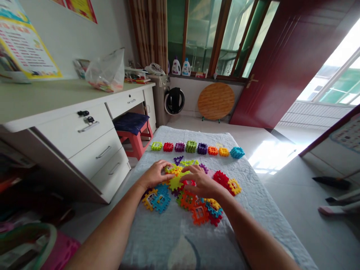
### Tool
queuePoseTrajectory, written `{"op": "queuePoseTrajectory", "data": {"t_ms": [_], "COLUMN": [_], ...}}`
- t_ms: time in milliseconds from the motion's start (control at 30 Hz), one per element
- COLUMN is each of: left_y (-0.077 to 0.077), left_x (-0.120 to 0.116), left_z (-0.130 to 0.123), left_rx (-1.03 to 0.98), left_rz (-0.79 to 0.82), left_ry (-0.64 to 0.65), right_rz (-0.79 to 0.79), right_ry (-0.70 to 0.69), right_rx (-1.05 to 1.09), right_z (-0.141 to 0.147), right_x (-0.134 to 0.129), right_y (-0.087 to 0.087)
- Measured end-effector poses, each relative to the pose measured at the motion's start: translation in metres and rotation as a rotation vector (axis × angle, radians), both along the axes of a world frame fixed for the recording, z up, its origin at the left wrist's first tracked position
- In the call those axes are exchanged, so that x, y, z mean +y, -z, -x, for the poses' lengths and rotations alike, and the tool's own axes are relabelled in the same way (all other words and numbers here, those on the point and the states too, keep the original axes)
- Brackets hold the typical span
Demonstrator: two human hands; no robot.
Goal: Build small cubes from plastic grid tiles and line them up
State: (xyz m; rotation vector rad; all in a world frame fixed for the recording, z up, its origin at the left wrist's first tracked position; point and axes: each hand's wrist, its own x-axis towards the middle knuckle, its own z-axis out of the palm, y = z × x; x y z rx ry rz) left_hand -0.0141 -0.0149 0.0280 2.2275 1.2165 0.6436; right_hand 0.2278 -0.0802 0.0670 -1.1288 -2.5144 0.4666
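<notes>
Interlocking plastic building blocks lie in a loose pile on the cloth-covered surface. My left hand (154,175) is at the pile's left side, thumb and fingers apart around yellow and lime pieces (177,170). Over the middle spreads my right hand (201,182), its fingers apart above a lime block (176,182) and a pink-red one; whether they touch is unclear. Blue blocks (161,198) lie below my left hand. Orange blocks (200,213) sit nearer me, and red blocks (221,178) with a yellow one (234,186) lie right of my right hand.
Behind the pile stands a row of assembled block cubes, from a lime cube (156,146) to a blue one (237,152). A white desk (92,131) and a red stool (135,140) are on the left. A round wooden tabletop (216,100) leans against the far wall.
</notes>
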Motion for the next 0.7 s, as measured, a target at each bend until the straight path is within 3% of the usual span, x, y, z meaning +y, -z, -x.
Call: {"op": "queuePoseTrajectory", "data": {"t_ms": [100, 367, 500, 700], "left_y": [0.002, 0.003, 0.005, 0.002], "left_x": [0.0, 0.003, 0.004, 0.003], "left_z": [-0.002, 0.009, 0.012, 0.013], "left_rx": [-0.015, -0.077, -0.097, -0.091], "left_rz": [-0.038, 0.013, 0.037, 0.085], "left_ry": [-0.074, -0.123, -0.112, -0.097], "right_rz": [-0.017, -0.047, -0.148, -0.134], "right_ry": [-0.087, 0.039, 0.13, -0.024], "right_rx": [-0.068, -0.121, -0.115, -0.132], "right_z": [0.019, 0.002, 0.003, 0.03], "right_x": [-0.009, -0.002, -0.003, -0.016], "right_y": [-0.001, 0.007, 0.006, 0.007]}}
